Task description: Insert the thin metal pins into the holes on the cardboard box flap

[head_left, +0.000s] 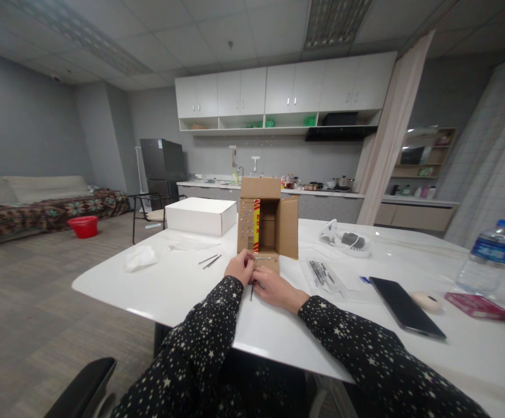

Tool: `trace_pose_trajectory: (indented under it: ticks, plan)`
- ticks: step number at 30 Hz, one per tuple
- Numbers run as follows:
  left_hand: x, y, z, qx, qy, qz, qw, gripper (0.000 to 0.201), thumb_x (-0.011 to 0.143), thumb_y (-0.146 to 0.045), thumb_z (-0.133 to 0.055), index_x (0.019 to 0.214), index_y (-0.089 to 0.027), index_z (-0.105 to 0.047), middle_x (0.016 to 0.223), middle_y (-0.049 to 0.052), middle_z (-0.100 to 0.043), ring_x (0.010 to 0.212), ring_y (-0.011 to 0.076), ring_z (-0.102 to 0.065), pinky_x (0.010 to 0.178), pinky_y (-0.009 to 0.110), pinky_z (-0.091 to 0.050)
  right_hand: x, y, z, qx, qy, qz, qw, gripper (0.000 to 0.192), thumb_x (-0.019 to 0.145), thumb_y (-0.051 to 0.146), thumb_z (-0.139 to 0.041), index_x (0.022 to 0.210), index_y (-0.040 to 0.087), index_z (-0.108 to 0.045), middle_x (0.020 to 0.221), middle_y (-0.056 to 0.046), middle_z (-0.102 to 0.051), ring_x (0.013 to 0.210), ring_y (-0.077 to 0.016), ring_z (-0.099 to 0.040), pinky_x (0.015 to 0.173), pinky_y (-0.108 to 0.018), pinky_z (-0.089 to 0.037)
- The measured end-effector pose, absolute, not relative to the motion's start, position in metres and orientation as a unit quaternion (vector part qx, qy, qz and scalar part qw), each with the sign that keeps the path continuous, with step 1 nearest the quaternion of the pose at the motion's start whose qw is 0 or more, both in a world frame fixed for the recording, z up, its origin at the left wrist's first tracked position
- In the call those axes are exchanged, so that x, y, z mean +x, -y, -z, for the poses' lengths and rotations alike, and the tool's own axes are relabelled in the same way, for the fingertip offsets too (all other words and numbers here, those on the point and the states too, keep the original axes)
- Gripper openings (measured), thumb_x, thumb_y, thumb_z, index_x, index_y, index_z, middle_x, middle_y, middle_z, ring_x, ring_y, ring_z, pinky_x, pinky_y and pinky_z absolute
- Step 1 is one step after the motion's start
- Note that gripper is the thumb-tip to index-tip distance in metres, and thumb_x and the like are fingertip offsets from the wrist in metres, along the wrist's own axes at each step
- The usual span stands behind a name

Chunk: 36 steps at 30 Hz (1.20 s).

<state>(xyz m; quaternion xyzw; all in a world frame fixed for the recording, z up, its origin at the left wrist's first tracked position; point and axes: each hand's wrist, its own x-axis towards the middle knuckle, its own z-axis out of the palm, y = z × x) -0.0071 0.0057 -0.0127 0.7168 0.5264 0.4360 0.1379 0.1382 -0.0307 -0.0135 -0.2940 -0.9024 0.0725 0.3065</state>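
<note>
A small brown cardboard box (266,223) lies on its side on the white table (178,281), its opening facing me and its flaps spread; small pale dots stud its left and bottom flaps. My left hand (240,267) pinches at the bottom flap's left end. My right hand (274,288) rests on the table just below that flap and grips a thin dark tool whose tip pokes out beneath the fingers. Both sleeves are dark with white stars.
A closed white box (200,215), crumpled tissue (140,258) and two thin dark rods (211,260) lie left. Right: a clear bag of tools (322,274), a white object (346,238), a black phone (404,306), a pink packet (477,305), a water bottle (491,255).
</note>
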Motion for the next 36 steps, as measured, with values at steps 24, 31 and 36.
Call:
trace_pose_trajectory:
  ticks: [24, 31, 36]
  plan:
    - [-0.008, -0.0096, 0.0142, 0.734, -0.562, -0.379, 0.037, 0.027, 0.077, -0.019, -0.053, 0.1, -0.024, -0.065, 0.094, 0.004, -0.057, 0.092, 0.0168, -0.055, 0.082, 0.029, -0.043, 0.1366, 0.0331, 0.0091, -0.297, 0.904, -0.061, 0.301, 0.018, 0.074, 0.002, -0.05, 0.079, 0.016, -0.058, 0.083, -0.005, -0.061, 0.083, -0.0177, -0.053, 0.079, -0.031, -0.044]
    - [-0.0087, -0.0068, 0.012, 0.741, -0.558, -0.373, 0.038, 0.028, 0.078, -0.02, -0.051, 0.102, -0.023, -0.065, 0.095, 0.005, -0.057, 0.092, 0.017, -0.055, 0.083, 0.03, -0.043, 0.137, 0.0325, 0.0111, -0.296, 0.906, -0.053, 0.3, 0.016, 0.075, 0.002, -0.05, 0.079, 0.016, -0.057, 0.083, -0.005, -0.061, 0.083, -0.0176, -0.053, 0.078, -0.031, -0.044]
    - [-0.0088, -0.0046, 0.009, 0.734, -0.569, -0.369, 0.038, 0.027, 0.077, -0.02, -0.051, 0.1, -0.023, -0.065, 0.095, 0.004, -0.057, 0.092, 0.0172, -0.055, 0.082, 0.03, -0.042, 0.1373, 0.0329, 0.011, -0.297, 0.904, -0.056, 0.304, 0.016, 0.075, 0.002, -0.051, 0.079, 0.016, -0.057, 0.084, -0.006, -0.061, 0.084, -0.0178, -0.053, 0.079, -0.031, -0.044]
